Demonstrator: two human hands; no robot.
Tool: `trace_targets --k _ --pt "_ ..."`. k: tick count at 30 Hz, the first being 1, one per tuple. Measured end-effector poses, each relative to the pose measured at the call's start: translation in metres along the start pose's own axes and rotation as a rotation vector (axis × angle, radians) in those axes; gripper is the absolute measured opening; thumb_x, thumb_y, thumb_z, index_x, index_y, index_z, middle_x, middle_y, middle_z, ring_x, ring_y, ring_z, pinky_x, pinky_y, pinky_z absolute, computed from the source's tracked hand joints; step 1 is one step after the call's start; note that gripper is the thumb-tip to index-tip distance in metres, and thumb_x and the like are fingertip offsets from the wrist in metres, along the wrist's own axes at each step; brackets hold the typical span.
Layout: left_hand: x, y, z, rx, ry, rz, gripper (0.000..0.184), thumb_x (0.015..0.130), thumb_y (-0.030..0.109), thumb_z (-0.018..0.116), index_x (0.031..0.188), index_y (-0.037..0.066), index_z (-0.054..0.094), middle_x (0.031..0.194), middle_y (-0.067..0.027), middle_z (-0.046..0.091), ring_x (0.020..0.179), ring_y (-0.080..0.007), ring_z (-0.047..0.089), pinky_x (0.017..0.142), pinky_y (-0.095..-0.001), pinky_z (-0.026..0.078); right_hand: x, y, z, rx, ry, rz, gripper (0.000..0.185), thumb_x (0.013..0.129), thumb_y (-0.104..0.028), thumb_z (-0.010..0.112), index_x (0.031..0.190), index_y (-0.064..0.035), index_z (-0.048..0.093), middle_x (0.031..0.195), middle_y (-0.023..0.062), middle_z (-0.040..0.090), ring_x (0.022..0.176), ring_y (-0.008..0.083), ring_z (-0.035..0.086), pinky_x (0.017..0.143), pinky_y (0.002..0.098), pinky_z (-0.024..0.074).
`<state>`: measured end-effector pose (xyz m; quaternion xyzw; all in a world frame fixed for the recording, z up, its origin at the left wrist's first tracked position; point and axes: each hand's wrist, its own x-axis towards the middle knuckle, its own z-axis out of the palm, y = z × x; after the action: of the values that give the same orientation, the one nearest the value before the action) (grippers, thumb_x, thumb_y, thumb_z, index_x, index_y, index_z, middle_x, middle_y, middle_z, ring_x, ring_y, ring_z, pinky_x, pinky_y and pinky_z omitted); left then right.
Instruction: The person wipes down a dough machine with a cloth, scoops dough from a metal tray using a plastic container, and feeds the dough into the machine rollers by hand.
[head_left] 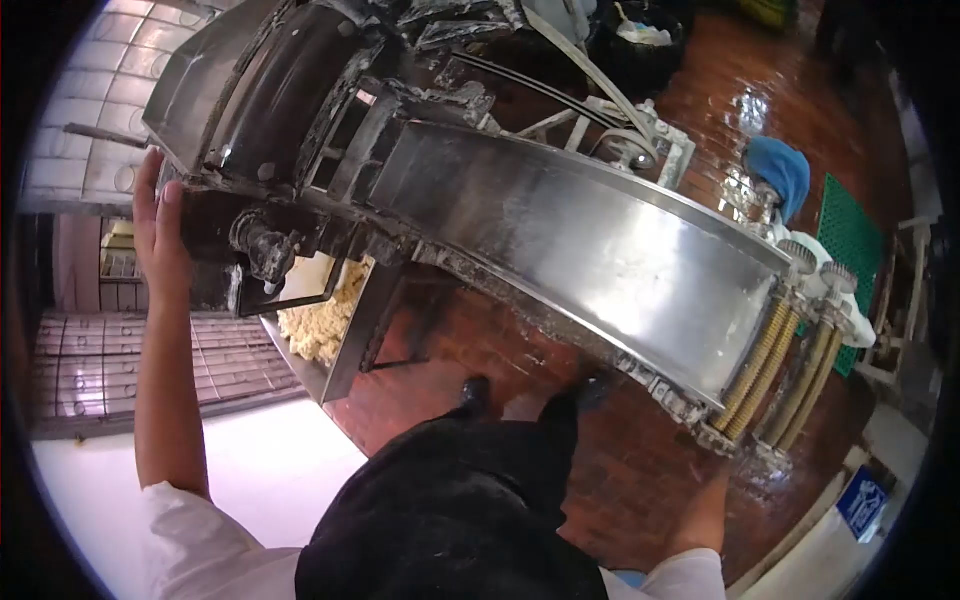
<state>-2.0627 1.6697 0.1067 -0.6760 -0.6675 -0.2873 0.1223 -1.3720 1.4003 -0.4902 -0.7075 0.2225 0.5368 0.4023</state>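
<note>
Dough [325,320] held in bin [356,345] beneath machine [290,90]; mixing judged done, rolling judged left. Left hand [163,240] placed at machine's edge, fingers parted. Right hand hidden near rollers [762,360]; finger state cannot be told.

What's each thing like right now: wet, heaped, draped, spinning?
Left hand: raised, fingers extended, at the metal hood's edge
Right forearm: stretched toward the ribbed rollers
Ribbed rollers: spinning or still, can't tell
Doughy mass: heaped, lumpy
Long tray: shiny
Brick floor: shiny, wet-looking
Blue covering: draped
</note>
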Motion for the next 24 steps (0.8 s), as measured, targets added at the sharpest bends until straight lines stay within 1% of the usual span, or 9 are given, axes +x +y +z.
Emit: trace_targets --k 5,9,11,13,14,17,20,22,24 --pt "-0.002 -0.006 -0.001 -0.167 0.023 -0.018 0.062 0.093 0.035 0.049 0.138 -0.004 0.036 0.142 -0.0181 0.038 0.134 -0.0258 0.032 0.111 -0.0371 0.02 -0.034 0.049 -0.003 -0.058 0.092 -0.037 0.047 0.094 -0.045 0.043 0.124 -0.0097 0.053 0.112 0.0124 0.058 0.104 0.0284 0.055 0.086 0.0461 0.0409" --pt "-0.004 0.003 -0.002 -0.284 0.044 -0.018 0.072 0.087 0.04 0.054 0.139 -0.005 0.033 0.144 -0.0181 0.036 0.137 -0.0268 0.027 0.112 -0.0367 0.015 -0.076 0.095 0.0 -0.344 0.043 0.132 0.046 0.095 -0.043 0.043 0.125 -0.01 0.054 0.116 0.0127 0.059 0.108 0.0293 0.055 0.091 0.0469 0.0402" --pt "-0.004 0.009 -0.007 -0.32 0.042 -0.041 0.075 0.084 0.038 0.059 0.139 -0.005 0.033 0.144 -0.0182 0.036 0.137 -0.0276 0.028 0.112 -0.0365 0.016 -0.197 0.062 0.067 -0.881 -0.031 0.205 0.035 0.092 -0.035 0.051 0.119 -0.0125 0.056 0.102 0.0105 0.065 0.094 0.0272 0.062 0.083 0.0416 0.0466" --pt "-0.005 0.004 -0.005 -0.415 0.083 -0.018 0.079 0.078 0.032 0.068 0.139 -0.003 0.033 0.143 -0.0186 0.036 0.136 -0.0281 0.029 0.112 -0.0364 0.018 -0.232 0.052 0.102 -0.969 -0.147 0.117 0.034 0.09 -0.035 0.056 0.109 -0.0072 0.06 0.091 0.0084 0.066 0.08 0.0241 0.062 0.07 0.0411 0.0494" --pt "-0.005 -0.001 -0.008 -0.343 0.086 0.008 0.082 0.073 0.027 0.073 0.139 -0.002 0.034 0.143 -0.0196 0.036 0.136 -0.0289 0.03 0.111 -0.037 0.02 -0.246 0.043 0.12 -1.014 -0.204 0.073 0.034 0.089 -0.035 0.058 0.104 -0.0046 0.062 0.086 0.0073 0.066 0.073 0.0225 0.063 0.064 0.0408 0.0507" --pt "-0.004 0.002 -0.018 -0.235 0.075 0.028 0.085 0.069 0.028 0.075 0.138 -0.002 0.035 0.143 -0.0206 0.037 0.136 -0.0352 0.03 0.111 -0.0401 0.022 -0.3 -0.029 0.213 -1.21 -0.53 0.033 0.035 0.092 -0.035 0.05 0.116 -0.0106 0.059 0.095 0.0084 0.068 0.082 0.0221 0.065 0.071 0.0349 0.0521" --pt "-0.001 -0.001 -0.023 -0.238 0.065 0.003 0.084 0.069 0.03 0.074 0.138 0.0 0.036 0.143 -0.0209 0.037 0.135 -0.0388 0.03 0.11 -0.0429 0.023 -0.392 -0.106 0.335 -1.21 -0.715 -0.687 0.025 0.086 -0.022 0.053 0.095 -0.0041 0.069 0.073 0.0088 0.067 0.061 0.015 0.061 0.058 0.027 0.047" --pt "0.003 0.0 -0.03 -0.262 0.007 -0.051 0.084 0.07 0.031 0.073 0.138 0.001 0.037 0.143 -0.0213 0.037 0.135 -0.04 0.03 0.11 -0.0444 0.023 -0.455 -0.158 0.419 -1.081 -0.703 -1.151 0.022 0.088 -0.022 0.055 0.087 -0.0026 0.066 0.066 0.0032 0.061 0.059 0.0119 0.056 0.056 0.0258 0.044" --pt "0.008 0.005 -0.034 -0.246 -0.049 -0.097 0.083 0.07 0.033 0.073 0.138 0.001 0.037 0.143 -0.0217 0.036 0.134 -0.0412 0.031 0.109 -0.0465 0.023 -0.505 -0.201 0.501 -0.826 -0.772 -1.383 0.023 0.088 -0.025 0.061 0.082 -0.0028 0.064 0.069 -0.0009 0.057 0.06 0.0082 0.05 0.056 0.0233 0.0406"
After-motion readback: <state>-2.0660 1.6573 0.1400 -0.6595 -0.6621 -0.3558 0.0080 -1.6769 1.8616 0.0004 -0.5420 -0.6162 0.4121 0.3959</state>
